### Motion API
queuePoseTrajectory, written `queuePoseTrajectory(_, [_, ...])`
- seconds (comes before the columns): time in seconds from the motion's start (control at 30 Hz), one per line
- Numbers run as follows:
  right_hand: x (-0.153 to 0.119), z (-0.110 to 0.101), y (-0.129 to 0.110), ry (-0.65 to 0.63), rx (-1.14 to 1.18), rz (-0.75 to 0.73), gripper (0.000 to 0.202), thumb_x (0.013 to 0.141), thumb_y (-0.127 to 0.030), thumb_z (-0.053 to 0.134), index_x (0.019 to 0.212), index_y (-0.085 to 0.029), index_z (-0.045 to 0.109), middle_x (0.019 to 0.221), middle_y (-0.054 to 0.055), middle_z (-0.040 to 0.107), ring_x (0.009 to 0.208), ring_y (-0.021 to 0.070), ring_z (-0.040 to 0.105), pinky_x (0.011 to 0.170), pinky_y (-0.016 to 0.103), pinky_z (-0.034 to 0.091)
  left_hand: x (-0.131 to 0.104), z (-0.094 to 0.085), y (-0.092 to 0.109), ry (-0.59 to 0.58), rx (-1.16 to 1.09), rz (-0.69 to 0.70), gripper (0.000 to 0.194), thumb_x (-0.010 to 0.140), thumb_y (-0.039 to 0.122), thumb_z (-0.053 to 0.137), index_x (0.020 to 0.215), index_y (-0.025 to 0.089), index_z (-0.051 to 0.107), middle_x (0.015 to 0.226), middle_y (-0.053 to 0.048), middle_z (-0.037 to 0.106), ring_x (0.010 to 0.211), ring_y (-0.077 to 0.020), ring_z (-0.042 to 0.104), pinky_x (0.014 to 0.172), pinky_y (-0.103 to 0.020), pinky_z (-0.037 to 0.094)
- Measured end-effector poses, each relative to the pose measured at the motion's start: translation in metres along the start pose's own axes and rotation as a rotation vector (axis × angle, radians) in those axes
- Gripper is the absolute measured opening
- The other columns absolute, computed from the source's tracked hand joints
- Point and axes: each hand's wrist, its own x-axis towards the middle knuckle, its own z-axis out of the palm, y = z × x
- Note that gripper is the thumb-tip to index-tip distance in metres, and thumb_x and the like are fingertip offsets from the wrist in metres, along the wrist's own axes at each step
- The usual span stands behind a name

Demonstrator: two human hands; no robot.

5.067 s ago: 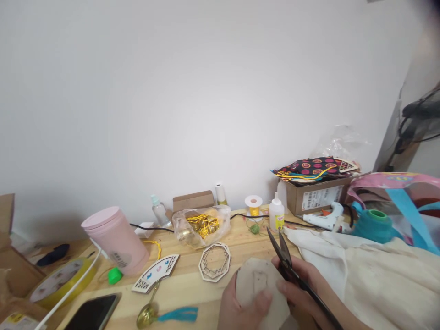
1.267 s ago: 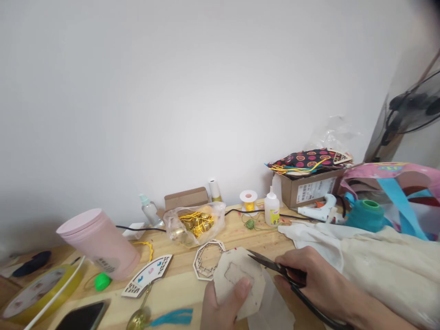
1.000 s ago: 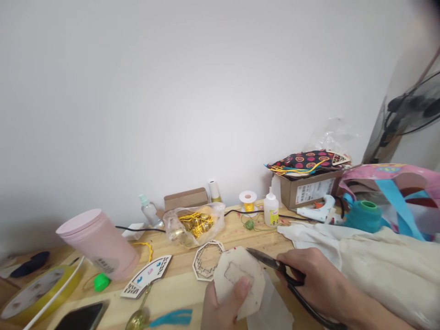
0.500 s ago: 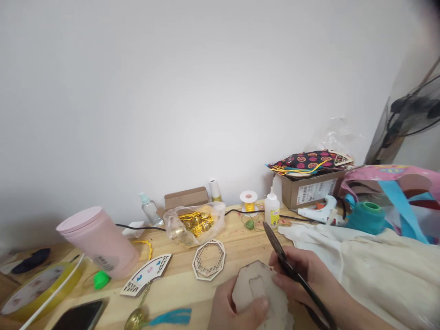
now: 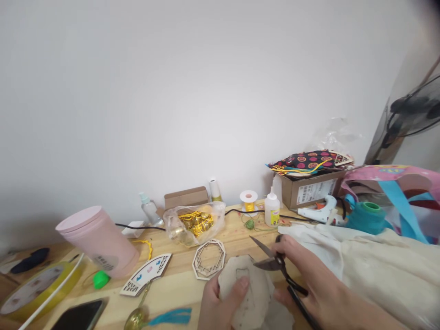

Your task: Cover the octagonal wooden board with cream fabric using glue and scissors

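My left hand pinches an off-white piece of fabric, its thumb lying across the front. The piece has a roughly rounded, cut outline and a drawn or stitched rectangle near its middle. In my right hand is a pair of black-handled scissors, the blades spread apart and pointing left over the top right edge of the fabric. Just beyond the left hand, an octagonal wooden lattice frame lies on the wooden table.
Behind stand a glue bottle, a thread spool and a bag of gold bells. Leftward are a fan-shaped plaque, a pink tumbler and a phone. White cloth and a glue gun lie right.
The scissors have gone from closed, pointing up, to spread and tilted left over the fabric. My left hand has shifted the fabric slightly left and turned it.
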Motion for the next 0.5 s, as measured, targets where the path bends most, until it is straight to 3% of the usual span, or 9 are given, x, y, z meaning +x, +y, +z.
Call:
queuePoseTrajectory(0.13, [0.001,0.005,-0.002,-0.024,-0.267,0.002,0.035,0.056,-0.025,0.066,0.088,-0.023,0.053,0.087,0.004,0.05,0.078,0.0223,0.047,0.063,0.032,0.039,-0.001,-0.001,0.001,-0.051,0.013,0.035,0.047,0.045,0.038,0.076,0.08,0.01,0.062,0.071,-0.012,0.069,0.068,-0.0264,0.063,0.061,-0.034,0.049])
queuePoseTrajectory(0.33, [0.006,0.006,0.004,-0.038,-0.364,0.05,0.021,0.063,-0.026,0.059,0.084,-0.025,0.056,0.08,0.002,0.052,0.072,0.0199,0.052,0.059,0.03,0.039,-0.008,0.002,0.009,-0.124,0.005,0.043,0.044,0.047,0.034,0.075,0.082,0.01,0.064,0.065,-0.01,0.068,0.067,-0.0259,0.063,0.057,-0.032,0.049])
queuePoseTrajectory(0.5, [0.009,-0.008,0.021,0.052,-0.446,0.169,0.02,0.069,-0.033,0.053,0.087,-0.025,0.056,0.085,0.005,0.055,0.073,0.0214,0.056,0.06,0.032,0.042,-0.015,0.003,0.012,-0.211,0.165,0.101,0.04,0.048,0.04,0.073,0.072,0.007,0.067,0.056,-0.008,0.066,0.052,-0.0191,0.059,0.049,-0.026,0.046])
